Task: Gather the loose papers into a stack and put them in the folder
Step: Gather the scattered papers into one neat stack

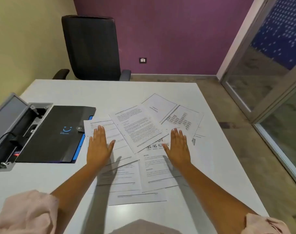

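Observation:
Several loose printed papers lie scattered and overlapping across the middle of the white table. A black folder with a blue smile mark and blue inner edge lies closed at the left, its right edge touching the leftmost sheet. My left hand hovers flat, palm down, over the left sheets, fingers together and thumb out. My right hand is held the same way over the right sheets. Both hands hold nothing; shadows under them fall on the paper.
A grey open cable box with a raised lid and black plugs sits in the table at the far left, beside the folder. A black office chair stands behind the table's far edge. A glass partition runs along the right.

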`<control>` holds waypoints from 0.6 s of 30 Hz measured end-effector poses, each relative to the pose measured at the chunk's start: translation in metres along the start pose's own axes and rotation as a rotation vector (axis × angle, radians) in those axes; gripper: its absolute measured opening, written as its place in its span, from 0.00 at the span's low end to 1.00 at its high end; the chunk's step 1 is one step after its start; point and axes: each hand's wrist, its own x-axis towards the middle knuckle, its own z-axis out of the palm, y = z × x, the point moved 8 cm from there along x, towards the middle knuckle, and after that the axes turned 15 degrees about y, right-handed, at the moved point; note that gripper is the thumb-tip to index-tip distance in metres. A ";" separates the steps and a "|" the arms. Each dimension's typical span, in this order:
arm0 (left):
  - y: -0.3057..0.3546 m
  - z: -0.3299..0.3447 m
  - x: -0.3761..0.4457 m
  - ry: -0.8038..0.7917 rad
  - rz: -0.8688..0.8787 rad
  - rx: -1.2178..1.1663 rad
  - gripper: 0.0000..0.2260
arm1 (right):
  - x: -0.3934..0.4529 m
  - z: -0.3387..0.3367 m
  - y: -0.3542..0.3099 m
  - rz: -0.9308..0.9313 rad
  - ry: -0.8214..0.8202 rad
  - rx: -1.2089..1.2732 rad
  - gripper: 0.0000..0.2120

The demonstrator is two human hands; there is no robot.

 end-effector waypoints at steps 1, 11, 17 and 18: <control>-0.001 0.002 -0.006 -0.014 -0.006 0.004 0.32 | -0.003 0.004 0.004 0.013 -0.009 -0.008 0.48; -0.020 0.040 -0.054 -0.261 -0.034 -0.005 0.32 | -0.036 0.037 0.019 -0.004 -0.139 -0.028 0.55; -0.025 0.066 -0.085 -0.497 0.067 0.065 0.34 | -0.050 0.055 0.027 0.001 -0.249 -0.063 0.61; -0.026 0.067 -0.088 -0.501 0.072 0.077 0.34 | -0.054 0.058 0.028 -0.005 -0.263 -0.067 0.61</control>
